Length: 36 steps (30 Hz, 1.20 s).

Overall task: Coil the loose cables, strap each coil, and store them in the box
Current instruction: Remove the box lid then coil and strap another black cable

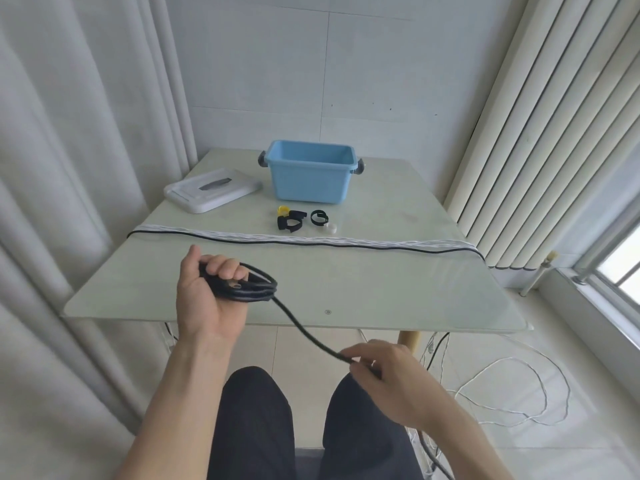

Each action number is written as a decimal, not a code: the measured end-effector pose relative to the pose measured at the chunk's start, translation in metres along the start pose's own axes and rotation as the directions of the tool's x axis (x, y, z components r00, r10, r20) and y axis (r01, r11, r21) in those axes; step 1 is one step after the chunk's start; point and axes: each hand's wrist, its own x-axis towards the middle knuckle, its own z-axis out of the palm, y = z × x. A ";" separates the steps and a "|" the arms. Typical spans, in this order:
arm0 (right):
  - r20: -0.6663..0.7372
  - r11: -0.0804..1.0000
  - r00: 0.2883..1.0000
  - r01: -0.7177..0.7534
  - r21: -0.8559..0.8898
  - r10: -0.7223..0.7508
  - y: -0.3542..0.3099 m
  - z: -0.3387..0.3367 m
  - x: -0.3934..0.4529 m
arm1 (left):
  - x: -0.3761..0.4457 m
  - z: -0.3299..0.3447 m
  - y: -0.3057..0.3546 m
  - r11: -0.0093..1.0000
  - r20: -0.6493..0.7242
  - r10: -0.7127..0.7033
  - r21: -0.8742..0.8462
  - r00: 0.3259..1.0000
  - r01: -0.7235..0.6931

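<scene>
we are holding the black coil (252,285) tight in our left hand (204,299); our right hand (384,379) is pinching the cable (304,332), so keep loops even.

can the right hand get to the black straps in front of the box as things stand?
Probably not right away. The right hand pinches the black cable down near the lap, and the left hand holds the coil. The table between it and the black straps looks bare.
</scene>
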 end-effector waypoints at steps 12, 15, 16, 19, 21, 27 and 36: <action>-0.024 0.975 0.983 0.178 -0.135 -0.183 -0.038 -0.024 -0.010 | -0.033 0.016 -0.033 0.660 0.112 0.091 0.737 0.990 -0.144; -0.076 0.955 0.969 0.216 -0.202 -0.235 -0.039 -0.027 -0.011 | -0.040 0.009 -0.048 0.490 0.220 0.037 0.846 0.975 -0.210; -0.073 0.948 0.965 0.230 -0.221 -0.251 -0.039 -0.028 -0.012 | -0.044 0.009 -0.053 0.502 0.257 0.017 0.833 0.966 -0.231; -0.042 0.930 0.951 0.290 -0.224 -0.306 -0.043 -0.028 -0.014 | -0.054 0.012 -0.067 0.524 0.354 -0.047 0.805 0.934 -0.279; -0.109 0.924 0.932 0.317 -0.213 -0.344 -0.045 -0.029 -0.015 | -0.061 0.012 -0.070 0.449 0.390 -0.145 0.845 0.910 -0.291; -0.160 0.938 0.929 0.312 -0.149 -0.335 -0.046 -0.040 -0.016 | -0.063 0.010 -0.062 0.171 0.374 -0.442 0.927 0.815 -0.333; -0.370 0.968 0.906 0.242 0.058 -0.205 -0.029 -0.064 0.000 | -0.067 -0.005 -0.051 0.228 0.223 -0.921 0.973 0.318 -0.023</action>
